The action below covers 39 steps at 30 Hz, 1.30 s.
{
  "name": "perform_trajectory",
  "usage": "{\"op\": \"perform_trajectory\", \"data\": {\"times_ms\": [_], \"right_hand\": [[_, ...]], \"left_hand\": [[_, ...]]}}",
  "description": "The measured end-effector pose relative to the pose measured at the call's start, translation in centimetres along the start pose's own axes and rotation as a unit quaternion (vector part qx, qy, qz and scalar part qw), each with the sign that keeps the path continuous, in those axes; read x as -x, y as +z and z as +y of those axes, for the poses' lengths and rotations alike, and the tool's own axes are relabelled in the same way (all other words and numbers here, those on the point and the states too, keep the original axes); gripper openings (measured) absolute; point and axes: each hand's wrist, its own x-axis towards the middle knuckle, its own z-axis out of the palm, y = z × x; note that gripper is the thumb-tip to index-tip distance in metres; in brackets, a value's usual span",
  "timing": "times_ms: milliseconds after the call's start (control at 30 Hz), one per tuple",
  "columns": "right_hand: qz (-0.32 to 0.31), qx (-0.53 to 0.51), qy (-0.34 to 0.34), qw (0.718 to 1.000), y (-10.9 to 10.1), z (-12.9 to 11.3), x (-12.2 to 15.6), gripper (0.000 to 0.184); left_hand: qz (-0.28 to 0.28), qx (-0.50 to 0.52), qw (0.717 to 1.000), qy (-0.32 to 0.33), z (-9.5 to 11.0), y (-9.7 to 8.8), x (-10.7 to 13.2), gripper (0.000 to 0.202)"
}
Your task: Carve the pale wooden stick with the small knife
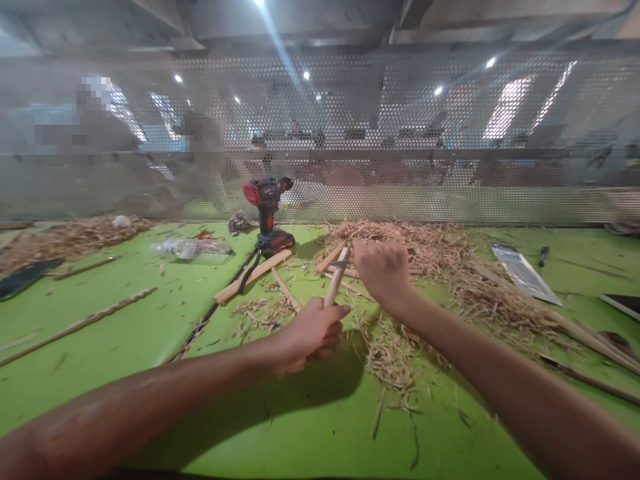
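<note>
Pale wood stands out first: we see a stick [336, 280] held up at a tilt near the middle of the green table [280, 427]. The left hand [313, 333] has its fingers clamped around the lower end of the stick, with the thumb laid along the side. Just beyond it, the right hand [381, 270] is closed in a fist on a knife [340, 264], whose grey blade lies across the upper part of the stick; we find the handle mostly hidden by that hand.

Behind the right hand we see a large heap of shavings [420, 237], and a smaller pile [393, 360] lies on the table nearer to us. To the left of the stick stands an upright drill [270, 210], black and red, with a flat strip of wood [255, 277] just in front of its base. A clear plastic bottle [193, 249] lies on its side left of the drill. Farther left we notice a long, thin rod [80, 325] lying slantwise. On the right we see a clear packet [525, 272] with a small black marker [544, 257] near it. A perforated screen [350, 193] runs along the far edge.
</note>
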Motion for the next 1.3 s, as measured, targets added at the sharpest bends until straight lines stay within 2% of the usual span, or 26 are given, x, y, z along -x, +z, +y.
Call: {"op": "perform_trajectory", "data": {"times_ms": [300,433,567,700,800,1000,1133,1300], "right_hand": [[-0.029,-0.001,0.015,0.999,1.1,0.8,-1.4,0.033],[-0.036,0.012,0.070,0.997,1.8,2.5,-2.5,0.030],[-0.029,0.027,0.113,0.993,0.8,3.5,-1.9,0.031],[-0.044,0.015,0.076,0.996,-1.1,1.9,0.3,0.033],[-0.036,-0.004,0.028,0.999,-1.6,0.4,1.5,0.033],[0.033,-0.002,-0.020,0.999,-0.8,-0.3,2.3,0.034],[0.031,-0.002,-0.007,0.999,-0.3,-0.3,2.1,0.036],[0.007,-0.008,-0.005,1.000,0.5,-0.2,1.3,0.035]], "left_hand": [[0.002,-0.008,1.000,-0.028,0.1,-0.4,-0.3,0.031],[-0.027,-0.042,0.999,-0.016,0.1,0.0,0.1,0.036],[-0.025,-0.057,0.998,0.007,0.3,0.2,0.3,0.035],[-0.005,-0.076,0.997,0.011,0.3,0.0,0.0,0.034],[0.000,-0.089,0.996,0.012,0.3,0.1,0.1,0.034],[0.014,-0.093,0.995,0.018,0.4,0.4,0.2,0.034],[0.013,-0.094,0.995,0.021,0.1,0.2,0.0,0.030],[0.043,-0.118,0.991,0.035,-0.4,0.0,-0.2,0.031]]}}
